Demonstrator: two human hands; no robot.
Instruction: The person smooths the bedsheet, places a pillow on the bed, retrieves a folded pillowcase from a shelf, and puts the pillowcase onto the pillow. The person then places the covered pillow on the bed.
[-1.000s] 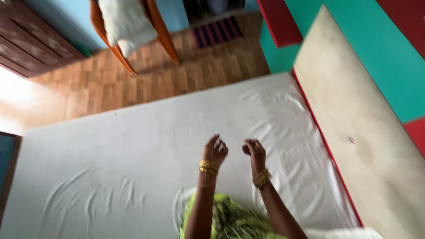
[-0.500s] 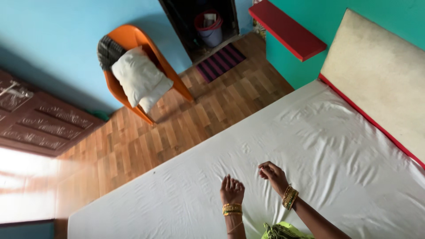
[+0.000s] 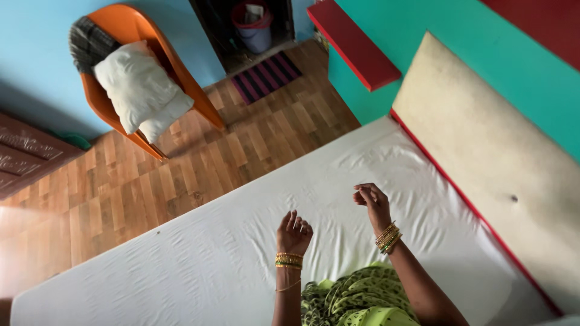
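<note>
White bedsheet (image 3: pixel 241 253) spread over mattress, mostly flat, creases left; left hand (image 3: pixel 294 232) loosely curled, right hand (image 3: pixel 371 202) fingers pinched, both empty.

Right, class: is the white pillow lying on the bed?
No, the white pillow sits on the orange chair across the wooden floor, away from the bed.

White sheet (image 3: pixel 199 259), orange chair (image 3: pixel 181 72) with white pillow (image 3: pixel 139 90), striped purple-and-black mat (image 3: pixel 266 75), green patterned garment (image 3: pixel 356 299).
</note>
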